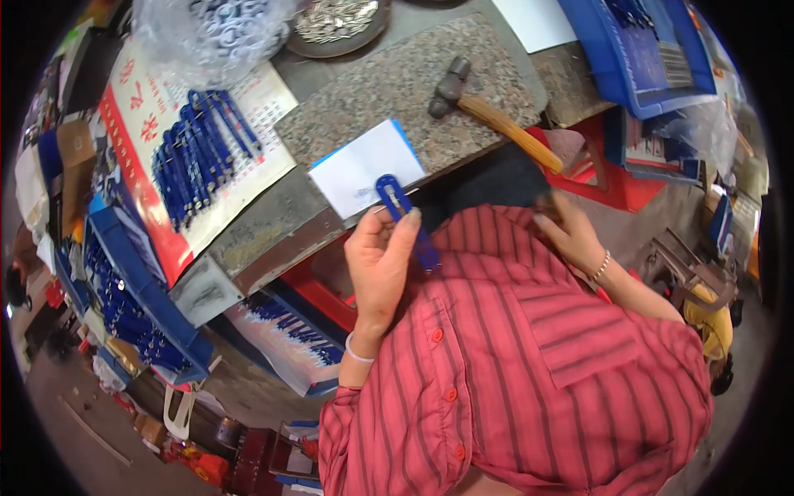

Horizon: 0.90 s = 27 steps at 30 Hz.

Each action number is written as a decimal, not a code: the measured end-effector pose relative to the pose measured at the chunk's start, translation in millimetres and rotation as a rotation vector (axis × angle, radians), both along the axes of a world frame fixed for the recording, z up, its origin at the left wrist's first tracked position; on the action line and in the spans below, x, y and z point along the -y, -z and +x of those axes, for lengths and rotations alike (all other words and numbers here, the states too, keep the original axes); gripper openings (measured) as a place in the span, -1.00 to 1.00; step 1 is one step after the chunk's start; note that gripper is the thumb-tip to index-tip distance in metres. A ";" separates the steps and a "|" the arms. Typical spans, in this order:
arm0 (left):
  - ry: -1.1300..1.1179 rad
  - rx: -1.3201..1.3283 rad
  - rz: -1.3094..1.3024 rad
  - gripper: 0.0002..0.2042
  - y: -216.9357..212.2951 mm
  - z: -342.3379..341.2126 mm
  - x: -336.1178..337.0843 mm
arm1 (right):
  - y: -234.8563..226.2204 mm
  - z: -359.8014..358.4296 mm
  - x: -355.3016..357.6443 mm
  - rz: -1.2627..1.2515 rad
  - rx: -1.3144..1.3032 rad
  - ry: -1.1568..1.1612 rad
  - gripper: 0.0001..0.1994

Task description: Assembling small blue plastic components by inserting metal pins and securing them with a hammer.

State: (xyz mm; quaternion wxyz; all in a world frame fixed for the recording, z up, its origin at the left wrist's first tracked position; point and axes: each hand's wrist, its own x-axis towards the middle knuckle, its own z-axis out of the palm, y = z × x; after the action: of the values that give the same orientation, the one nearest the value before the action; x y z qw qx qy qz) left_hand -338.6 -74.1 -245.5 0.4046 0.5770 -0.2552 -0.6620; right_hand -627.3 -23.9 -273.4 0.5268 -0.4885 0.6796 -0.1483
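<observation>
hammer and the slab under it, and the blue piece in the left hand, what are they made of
Hammer: dull grey metal head, ribbed yellowish handle, probably wood. Slab: speckled grey-brown, matte, looks like granite. Blue piece in the left hand: glossy blue, likely plastic, with a small silvery metal insert.

A cluttered workbench topped by a speckled stone slab is seen under even light, with blue bins and a grey floor around it.

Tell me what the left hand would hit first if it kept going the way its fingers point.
Probably the white card on the bench edge: the left hand, gripping a blue clip, points straight toward it. Depth is unclear.
</observation>
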 end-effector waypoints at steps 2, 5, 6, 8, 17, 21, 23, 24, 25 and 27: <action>-0.010 0.013 0.015 -0.94 -3.2 0.2 2.0 | -7.7 -37.2 -52.4 0.107 -0.293 -0.067 -0.67; -0.009 0.017 -0.060 -0.92 3.2 -5.3 3.6 | 0.0 -65.0 -137.3 0.110 -0.161 0.106 -0.75; -0.007 0.022 -0.065 -0.91 1.3 -7.0 4.2 | 5.1 -68.9 -149.9 0.117 -0.169 0.127 -0.75; -0.008 0.040 -0.086 -0.91 2.1 -7.8 2.4 | 14.3 -76.6 -163.4 0.375 0.093 0.345 -0.79; 0.083 0.049 -0.103 -0.91 -1.9 -12.7 -14.6 | 56.1 -93.0 -218.8 0.255 -0.139 0.458 -0.83; 0.074 0.039 -0.094 -0.91 0.2 -6.2 -20.8 | 50.9 -73.3 -220.3 0.559 0.354 1.005 -0.76; 0.067 0.002 -0.115 -0.91 1.3 -6.3 -20.1 | 91.3 -106.7 -258.7 0.352 0.312 0.796 -0.73; 0.069 0.005 -0.116 -0.91 1.9 -4.8 -20.0 | 111.9 -128.6 -271.9 0.315 0.139 0.631 -0.70; 0.064 0.005 -0.117 -0.91 1.7 -3.9 -21.0 | 123.1 -140.6 -275.6 0.275 -0.030 0.463 -0.67; 0.049 0.020 -0.110 -0.91 -1.4 0.0 -23.4 | 118.9 -138.7 -256.3 0.376 -0.266 0.360 -0.64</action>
State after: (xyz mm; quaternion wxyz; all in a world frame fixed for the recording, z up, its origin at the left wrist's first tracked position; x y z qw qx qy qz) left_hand -338.6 -50.7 -244.0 0.4169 0.5540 -0.3092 -0.6509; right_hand -766.0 232.4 -392.3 0.4795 -0.2690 0.8341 -0.0457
